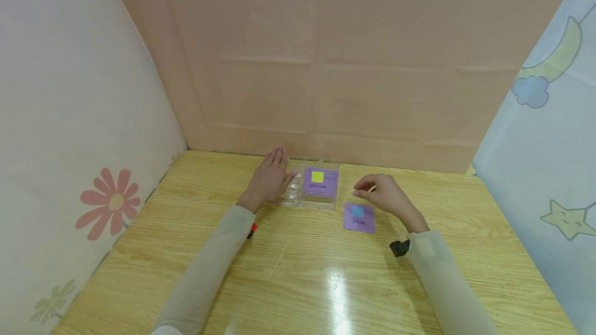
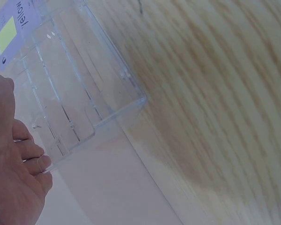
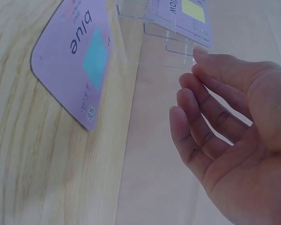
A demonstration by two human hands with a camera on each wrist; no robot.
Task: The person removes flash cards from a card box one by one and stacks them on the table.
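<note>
A clear plastic stand point(image 1: 318, 204) with stepped tiers rests on the table near the back panel. The purple card labelled "yellow" point(image 1: 329, 188), with a yellow square, leans in its right part. My left hand point(image 1: 267, 182) lies over the stand's left side, its fingers stretched toward the back. The right hand point(image 1: 387, 195) hovers to the right of the stand, fingers loosely bent, thumb near the index finger, nothing between them. Below it a purple card labelled "blue" point(image 1: 366, 224) lies face up on the wood. In the right wrist view the fingertips overlap the stand's edge.
The wood-grain table point(image 1: 298, 268) reaches back to a brown paper panel point(image 1: 372, 66). Pale cloth walls close it in, a flower-printed one point(image 1: 46, 118) on the left and a moon-and-star one point(image 1: 549, 159) on the right.
</note>
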